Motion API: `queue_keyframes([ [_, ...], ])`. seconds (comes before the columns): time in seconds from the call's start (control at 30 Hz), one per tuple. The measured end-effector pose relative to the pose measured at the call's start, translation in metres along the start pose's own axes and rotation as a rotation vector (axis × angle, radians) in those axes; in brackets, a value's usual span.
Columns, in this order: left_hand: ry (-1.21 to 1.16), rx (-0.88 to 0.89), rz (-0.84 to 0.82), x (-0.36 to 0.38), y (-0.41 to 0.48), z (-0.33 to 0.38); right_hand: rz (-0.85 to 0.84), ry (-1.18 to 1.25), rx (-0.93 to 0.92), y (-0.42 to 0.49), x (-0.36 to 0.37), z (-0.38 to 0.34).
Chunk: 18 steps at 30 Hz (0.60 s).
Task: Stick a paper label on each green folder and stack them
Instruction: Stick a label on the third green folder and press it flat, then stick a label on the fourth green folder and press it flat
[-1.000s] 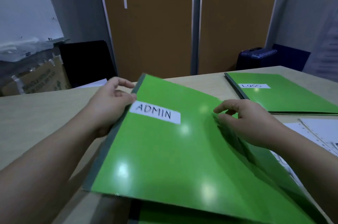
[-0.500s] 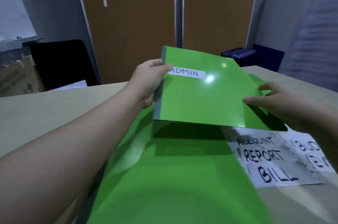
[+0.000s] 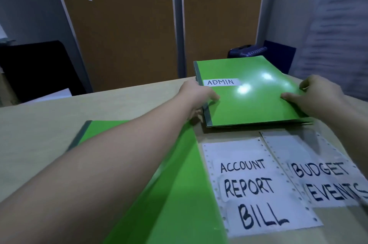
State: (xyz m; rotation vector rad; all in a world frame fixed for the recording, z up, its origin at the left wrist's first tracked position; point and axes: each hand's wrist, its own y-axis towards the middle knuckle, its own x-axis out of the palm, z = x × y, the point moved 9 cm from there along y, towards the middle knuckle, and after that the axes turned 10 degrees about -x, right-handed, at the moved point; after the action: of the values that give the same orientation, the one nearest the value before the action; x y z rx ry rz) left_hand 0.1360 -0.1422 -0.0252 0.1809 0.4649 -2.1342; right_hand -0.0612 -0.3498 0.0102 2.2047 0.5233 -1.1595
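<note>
A green folder (image 3: 253, 102) bearing a white "ADMIN" label (image 3: 221, 82) lies on top of the stack at the table's far right. My left hand (image 3: 196, 97) grips its grey spine edge, thumb on the cover. My right hand (image 3: 316, 98) holds its right edge, thumb pressed on top. Thin edges of another folder (image 3: 258, 124) show beneath it. An unlabelled green folder (image 3: 179, 194) lies near me under my left forearm. Two label sheets rest to its right: one (image 3: 253, 186) reads ACCOUNT, REPORT, BILL, the other (image 3: 322, 176) reads BUDGET, EVENTS.
The beige table (image 3: 39, 124) stretches left. Beyond its far edge stand brown cabinet doors (image 3: 129, 24), a black chair back (image 3: 39, 68) at the left and a dark blue suitcase (image 3: 247, 51) behind the stack. A white sheet (image 3: 53, 94) sits at the table's far left.
Both hands carried the ADMIN folder away from me to the far right and lowered it onto the stack. My view turned right, and the label sheets came fully into sight.
</note>
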Motion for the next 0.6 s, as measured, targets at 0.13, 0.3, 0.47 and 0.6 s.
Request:
queue_keyframes([
  [0.13, 0.148, 0.02, 0.065, 0.006, 0.012, -0.002, -0.008, -0.041, -0.014, 0.012, 0.01, 0.011],
  [0.3, 0.198, 0.033, 0.163, 0.014, 0.018, -0.006, -0.016, -0.072, -0.026, 0.019, 0.035, 0.025],
  [0.47, 0.268, 0.024, 0.188, 0.017, 0.024, -0.011, -0.026, -0.143, -0.025, 0.019, 0.045, 0.032],
  [0.6, 0.499, 0.06, 0.249, 0.021, 0.022, -0.005, -0.022, -0.266, -0.053, 0.017, 0.038, 0.028],
])
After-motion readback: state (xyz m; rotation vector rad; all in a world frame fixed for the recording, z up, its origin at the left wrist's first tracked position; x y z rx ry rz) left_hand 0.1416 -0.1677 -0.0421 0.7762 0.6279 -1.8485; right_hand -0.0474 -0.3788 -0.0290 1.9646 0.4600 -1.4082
